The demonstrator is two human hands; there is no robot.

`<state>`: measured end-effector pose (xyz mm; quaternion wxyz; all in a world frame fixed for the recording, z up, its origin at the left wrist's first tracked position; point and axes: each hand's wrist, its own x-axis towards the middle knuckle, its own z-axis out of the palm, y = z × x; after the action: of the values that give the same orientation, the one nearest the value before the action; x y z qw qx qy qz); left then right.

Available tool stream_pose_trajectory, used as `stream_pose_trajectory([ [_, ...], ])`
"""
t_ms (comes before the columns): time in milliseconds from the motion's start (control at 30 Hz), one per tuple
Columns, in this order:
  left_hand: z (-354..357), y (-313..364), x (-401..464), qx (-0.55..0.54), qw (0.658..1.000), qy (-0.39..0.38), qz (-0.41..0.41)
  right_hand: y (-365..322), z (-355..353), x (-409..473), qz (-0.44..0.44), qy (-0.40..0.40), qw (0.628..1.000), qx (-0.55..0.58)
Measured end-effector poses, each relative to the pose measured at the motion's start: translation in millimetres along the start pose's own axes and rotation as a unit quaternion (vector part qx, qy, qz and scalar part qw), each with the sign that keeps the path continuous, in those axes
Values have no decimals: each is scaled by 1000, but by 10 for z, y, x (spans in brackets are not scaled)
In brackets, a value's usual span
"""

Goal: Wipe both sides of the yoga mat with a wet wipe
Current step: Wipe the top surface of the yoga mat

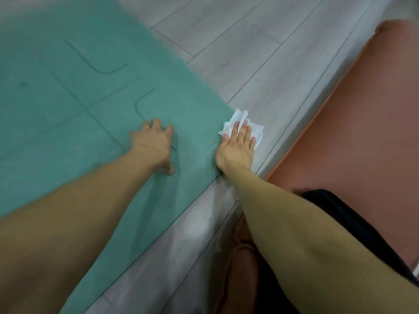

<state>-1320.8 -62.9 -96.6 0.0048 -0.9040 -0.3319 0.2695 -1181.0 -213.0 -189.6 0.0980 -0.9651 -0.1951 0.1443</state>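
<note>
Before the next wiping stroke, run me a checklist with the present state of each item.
1. Left hand braces the teal yoga mat, fingers spread: ok.
2. Right hand lies flat on the wet wipe: ok.
3. Wipe sits on the mat: not ok, mostly over the mat's edge, on the grey floor.
4. Wipe spread flat: not ok, crumpled.
5. Wipe still damp: cannot tell.
6. Underside wiped: cannot tell.
</note>
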Motion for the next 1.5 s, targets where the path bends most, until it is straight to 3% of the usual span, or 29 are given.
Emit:
stream_pose_trajectory([
  [67, -65, 93, 111, 0, 1000, -29, 6, -187, 181, -469, -18, 30, 999, 26],
  [133, -130, 186, 254, 6, 998, -68, 15, -236, 354, -1165, -108, 17, 993, 31],
  [200, -129, 245, 358, 0, 996, -82, 18, -117, 395, -1219, -160, 13, 987, 23],
  [333, -47, 229, 414, -18, 998, -59, 34, 35, 32, 93, -35, 42, 998, 20],
  [400, -35, 175, 423, -19, 998, -50, 46, -44, 8, 231, 14, 47, 999, 24],
  [467, -48, 176, 416, -10, 998, -43, 51, -184, 157, -240, 9, 58, 997, 44],
  [533, -62, 211, 420, -2, 998, -39, 45, -202, 288, -884, -65, 42, 996, 53],
  [600, -67, 234, 419, -1, 998, -40, 45, -50, 346, -989, -124, 37, 991, 26],
  [733, -28, 170, 348, -36, 998, -21, 49, 116, 61, 111, -25, 49, 998, 26],
  [833, 17, 102, 293, -65, 996, -2, 57, -87, 49, 118, 16, 39, 999, 34],
  [967, 2, 74, 320, -51, 996, 7, 73, -115, 253, -1060, -231, -28, 972, 27],
  [1033, -12, 55, 296, -56, 996, 8, 67, -3, 229, -851, -280, -26, 959, 20],
  [1167, 61, -1, 160, -86, 995, 22, 43, -160, -10, 276, -161, -14, 987, -1],
  [1267, 128, -78, 89, -117, 993, 18, -12, -302, 70, 262, -101, -13, 995, 14],
  [1400, 73, -168, 166, -107, 993, -35, -34, -4, 91, -419, -169, -25, 985, 22],
  [1500, -37, -231, 245, -93, 995, -19, -19, 156, -5, -469, -188, -48, 981, 3],
])
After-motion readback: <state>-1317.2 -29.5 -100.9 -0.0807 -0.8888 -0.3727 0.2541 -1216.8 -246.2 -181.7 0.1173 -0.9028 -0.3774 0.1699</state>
